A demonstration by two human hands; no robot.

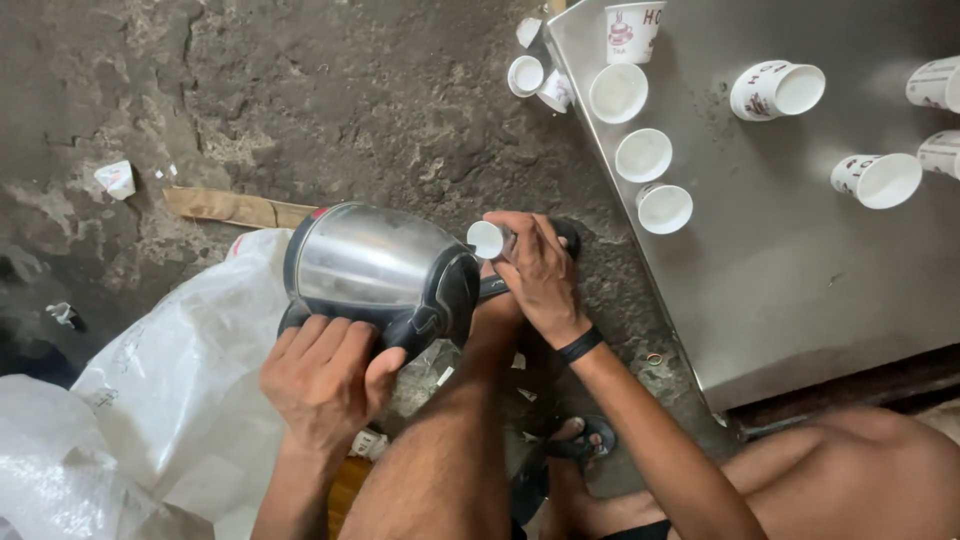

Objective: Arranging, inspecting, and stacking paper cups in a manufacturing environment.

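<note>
My left hand [325, 380] grips the black handle of a steel kettle [375, 265], which is tilted on its side with its black spout end toward the right. My right hand [540, 272] is closed around a small white paper cup [487, 239], held sideways right at the kettle's spout end. A black band sits on my right wrist. My knee and lower leg rise between the two arms, and whether any liquid is flowing cannot be seen.
A steel tabletop [790, 260] on the right carries several white paper cups, some upright [643, 155], some lying on their sides [776, 90]. A white plastic sack [180, 400] lies at the lower left on the rough concrete floor [350, 110]. A wooden strip [235, 208] lies behind the kettle.
</note>
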